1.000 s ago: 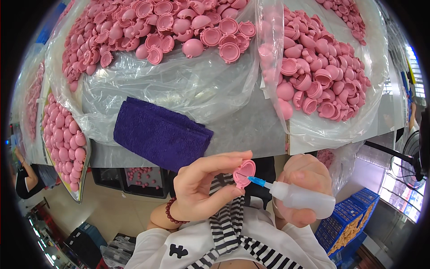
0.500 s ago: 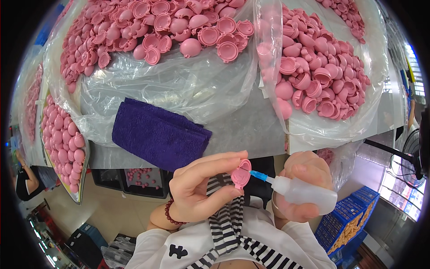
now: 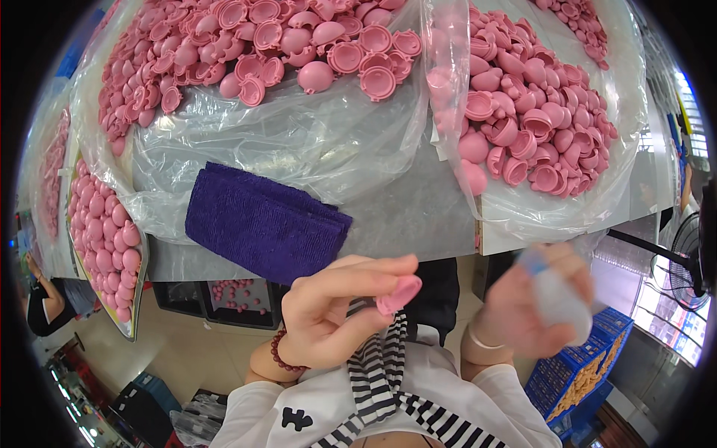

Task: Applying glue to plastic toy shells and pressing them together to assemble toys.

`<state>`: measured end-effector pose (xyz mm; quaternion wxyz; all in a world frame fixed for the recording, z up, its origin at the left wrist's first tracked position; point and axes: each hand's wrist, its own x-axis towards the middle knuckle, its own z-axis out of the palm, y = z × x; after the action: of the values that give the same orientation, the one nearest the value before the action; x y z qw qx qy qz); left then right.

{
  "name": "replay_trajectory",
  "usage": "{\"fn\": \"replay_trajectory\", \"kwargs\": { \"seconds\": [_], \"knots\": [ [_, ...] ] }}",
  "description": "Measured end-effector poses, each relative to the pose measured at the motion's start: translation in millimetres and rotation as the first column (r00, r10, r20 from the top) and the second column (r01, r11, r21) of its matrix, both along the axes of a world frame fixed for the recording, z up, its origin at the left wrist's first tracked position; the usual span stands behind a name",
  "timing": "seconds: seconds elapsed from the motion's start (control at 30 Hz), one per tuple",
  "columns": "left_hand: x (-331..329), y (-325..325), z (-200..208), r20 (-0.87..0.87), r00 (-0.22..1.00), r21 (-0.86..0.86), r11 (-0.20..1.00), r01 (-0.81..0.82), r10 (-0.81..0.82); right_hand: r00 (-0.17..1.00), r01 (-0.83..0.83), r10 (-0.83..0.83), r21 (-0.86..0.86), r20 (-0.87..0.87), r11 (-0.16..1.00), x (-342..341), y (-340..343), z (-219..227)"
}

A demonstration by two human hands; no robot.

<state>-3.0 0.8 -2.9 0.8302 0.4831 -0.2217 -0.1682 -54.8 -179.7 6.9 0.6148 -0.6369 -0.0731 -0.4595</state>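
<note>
Between the thumb and fingers of my left hand (image 3: 336,310) is a pink half-shell (image 3: 399,295), tilted so its hollow is mostly turned away from view. My right hand (image 3: 534,302) is blurred by motion but wraps round a translucent white squeeze bottle (image 3: 564,306) with a blue tip (image 3: 532,261). The bottle is well apart from the shell, off to its right. Beyond my left hand, a folded purple cloth (image 3: 265,224) lies at the near edge of the table.
Two large heaps of pink half-shells (image 3: 261,45) (image 3: 534,112) rest on clear plastic sheeting (image 3: 276,142). A tray of pink rounded pieces (image 3: 104,231) stands at left. Below the table sit a black bin (image 3: 243,302) and a blue crate (image 3: 579,369). A fan (image 3: 683,261) stands at right.
The bottle's blue tip has left the shell; my right hand has swung right with the bottle, tip now upward. My left hand has turned the shell over somewhat.
</note>
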Motion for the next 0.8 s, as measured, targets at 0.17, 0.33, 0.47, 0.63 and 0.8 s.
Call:
{"fn": "replay_trajectory", "kwargs": {
  "seconds": [0.17, 0.33, 0.47, 0.63, 0.8],
  "knots": [
    [4.4, 1.7, -14.3, -0.189, 0.904, -0.494, 0.833, 0.250, -0.383, 0.703, 0.658, -0.677, -0.160, -0.218, 0.736, -8.4, -87.7, 18.3],
    [3.5, 2.5, -6.7, -0.392, 0.775, -0.527, 0.812, 0.252, -0.495, 0.438, 0.734, -0.781, -0.325, -0.444, 0.596, -45.1, -230.9, 4.9],
    [4.0, 2.4, -4.3, -0.456, 0.636, -0.653, 0.720, 0.235, -0.622, 0.465, 0.640, -0.726, -0.374, -0.507, 0.671, -51.1, -260.2, -14.6],
    [4.6, 4.3, -11.3, -0.407, 0.672, -0.692, 0.689, 0.214, -0.618, 0.389, 0.729, -0.887, -0.506, -0.247, 0.461, -48.4, -236.8, -6.1],
    [0.3, 0.3, -11.3, -0.457, 0.599, -0.785, 0.615, 0.077, -0.658, 0.571, 0.601, -0.821, -0.682, 0.002, 0.417, -31.5, -155.1, 18.8]
  ]
}}
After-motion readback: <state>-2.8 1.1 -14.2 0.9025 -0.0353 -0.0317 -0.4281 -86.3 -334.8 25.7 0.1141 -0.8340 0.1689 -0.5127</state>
